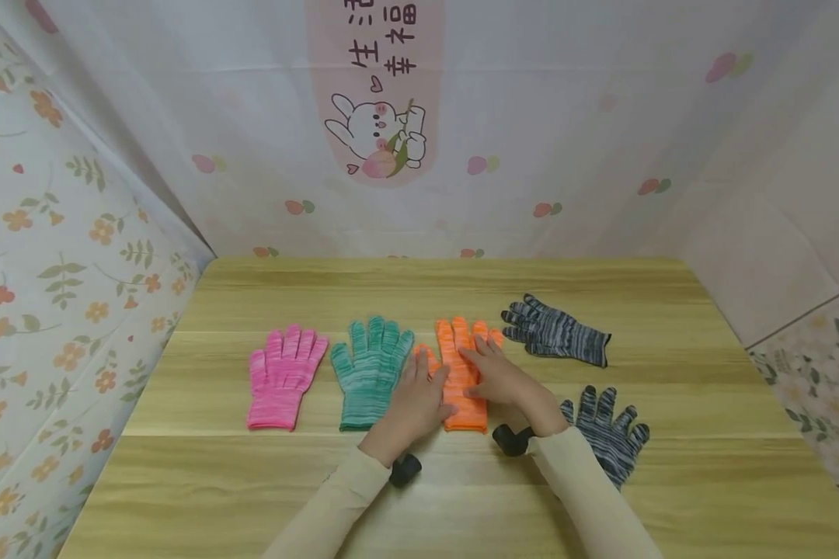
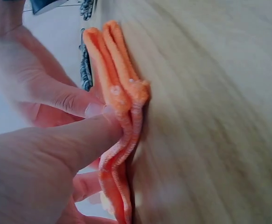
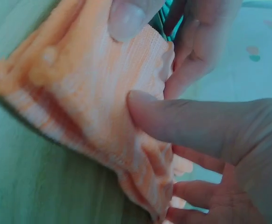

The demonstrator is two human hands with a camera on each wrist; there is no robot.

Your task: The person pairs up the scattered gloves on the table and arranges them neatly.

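An orange knit glove [image 1: 465,411] lies on the table with its fingers toward the back and its cuff toward me. My left hand [image 1: 411,405] rests at its left side, with fingers by the glove's thumb and my thumb near the cuff. From the right, my right hand [image 1: 505,382] touches the glove with its fingers spread over the palm and fingers. In the left wrist view, a nearly straight thumb presses by the layered cuff edge [image 2: 126,100]. The right wrist view has both thumbs on the glove's ribbed surface [image 3: 108,79].
Left of my hands lie a green glove [image 1: 370,380], partly behind my left hand, and a pink glove [image 1: 285,380]. To the right are one black-and-grey glove [image 1: 562,335] farther back and another [image 1: 611,435] partly under my right sleeve. A patterned curtain [image 1: 531,101] hangs behind the table.
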